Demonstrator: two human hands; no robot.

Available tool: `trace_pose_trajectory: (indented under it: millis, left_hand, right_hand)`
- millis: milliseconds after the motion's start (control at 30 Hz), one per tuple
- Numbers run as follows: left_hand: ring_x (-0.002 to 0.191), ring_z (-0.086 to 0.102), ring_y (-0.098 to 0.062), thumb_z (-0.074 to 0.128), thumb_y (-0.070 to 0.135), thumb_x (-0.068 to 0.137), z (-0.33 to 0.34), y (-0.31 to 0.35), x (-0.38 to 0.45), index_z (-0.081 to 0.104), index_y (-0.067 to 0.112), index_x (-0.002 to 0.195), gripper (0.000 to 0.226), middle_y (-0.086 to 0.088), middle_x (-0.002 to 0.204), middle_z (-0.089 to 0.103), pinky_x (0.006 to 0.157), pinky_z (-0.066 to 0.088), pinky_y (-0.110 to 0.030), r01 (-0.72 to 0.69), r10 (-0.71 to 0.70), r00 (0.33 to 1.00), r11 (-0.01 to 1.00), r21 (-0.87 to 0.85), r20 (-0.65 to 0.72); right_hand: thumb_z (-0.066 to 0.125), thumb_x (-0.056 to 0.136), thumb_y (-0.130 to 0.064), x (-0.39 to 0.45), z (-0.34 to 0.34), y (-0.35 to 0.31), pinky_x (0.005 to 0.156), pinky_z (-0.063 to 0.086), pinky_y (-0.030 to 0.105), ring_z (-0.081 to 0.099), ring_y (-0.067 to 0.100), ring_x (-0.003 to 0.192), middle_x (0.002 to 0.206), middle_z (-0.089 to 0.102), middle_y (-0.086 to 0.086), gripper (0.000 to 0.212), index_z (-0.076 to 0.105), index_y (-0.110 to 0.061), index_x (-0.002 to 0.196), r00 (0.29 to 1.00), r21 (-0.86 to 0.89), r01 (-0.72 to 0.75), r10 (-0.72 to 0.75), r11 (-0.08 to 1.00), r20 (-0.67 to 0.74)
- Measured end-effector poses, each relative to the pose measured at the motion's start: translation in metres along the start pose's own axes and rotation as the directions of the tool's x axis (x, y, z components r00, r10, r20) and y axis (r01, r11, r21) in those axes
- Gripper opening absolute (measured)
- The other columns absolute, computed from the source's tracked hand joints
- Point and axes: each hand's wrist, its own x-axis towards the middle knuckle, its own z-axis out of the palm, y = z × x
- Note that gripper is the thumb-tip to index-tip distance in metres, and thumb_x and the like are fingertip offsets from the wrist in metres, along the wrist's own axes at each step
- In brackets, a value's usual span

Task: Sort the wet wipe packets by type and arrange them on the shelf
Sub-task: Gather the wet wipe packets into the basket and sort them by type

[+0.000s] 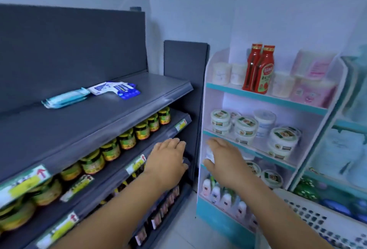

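On the left, the grey shelf (139, 97) carries the wipes: a pale teal packet (65, 97) lies flat toward the back, and just to its right a small heap of white and blue packets (117, 88), overlapping. Teal apart, blue and white bunched, so that reads as sorting begun, though the heap is not squared up yet. Below them, jars (127, 139) run in a tidy row along the next shelf, nothing to do with this job.

Now the hands, both out in front at mid height, forearms stretched forward. The left hand (168, 159) is palm down, fingers straight and relaxed, holding nothing, hovering in front of the lower shelf edges. The right hand (222, 157) reaches toward the white rack (205, 93), and something small and white (210, 154) shows between thumb and fingers; it looks pinched there, probably another packet, but it is too blurred to name. Further right, ketchup bottles (260, 69) stand on the rack's top tier, tubs (244, 127) below, and a white basket (309, 215) sits at the lower right corner.
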Motion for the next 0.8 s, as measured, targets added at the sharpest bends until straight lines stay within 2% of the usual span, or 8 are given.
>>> trace_pose_trajectory:
  millis: [267,400,600,800]
  left_hand:
    - [0.139,0.028,-0.018,0.046,0.044,0.094,-0.053,-0.093,-0.034,0.029,0.020,0.145,0.058,0.002,0.150,0.032,0.113,0.019,-0.033,0.152,-0.149,0.982,0.988,0.016,-0.117]
    - [0.141,0.025,-0.017,0.042,0.042,0.096,-0.068,-0.135,-0.041,0.025,0.021,0.148,0.058,0.003,0.153,0.029,0.114,0.019,-0.032,0.239,-0.233,0.960,0.971,0.022,-0.154]
    - [0.142,0.021,-0.017,0.040,0.042,0.098,-0.072,-0.186,-0.031,0.019,0.021,0.150,0.060,0.003,0.155,0.025,0.114,0.016,-0.032,0.354,-0.349,0.928,0.935,0.018,-0.133]
    - [0.141,0.025,-0.017,0.038,0.042,0.099,-0.065,-0.245,0.008,0.020,0.021,0.150,0.058,0.003,0.153,0.028,0.114,0.019,-0.033,0.451,-0.444,0.886,0.892,0.031,-0.132]
  right_hand:
    - [0.049,0.095,-0.038,0.047,-0.016,-0.101,0.114,0.020,0.030,0.027,0.019,0.139,0.151,0.031,-0.003,0.055,0.032,-0.020,0.145,0.982,0.003,0.171,-0.170,0.985,-0.084]
    - [0.050,0.095,-0.037,0.076,-0.019,-0.138,0.115,0.020,0.031,0.026,0.018,0.140,0.150,0.032,-0.004,0.055,0.032,-0.020,0.145,0.962,0.012,0.257,-0.254,0.966,-0.098]
    - [0.048,0.096,-0.036,0.132,-0.009,-0.175,0.114,0.022,0.032,0.027,0.016,0.139,0.151,0.033,-0.004,0.053,0.033,-0.021,0.145,0.938,0.037,0.339,-0.334,0.940,-0.093]
    - [0.046,0.097,-0.037,0.209,0.003,-0.198,0.112,0.024,0.032,0.030,0.017,0.137,0.149,0.035,-0.005,0.052,0.033,-0.021,0.145,0.918,0.047,0.394,-0.391,0.918,-0.062]
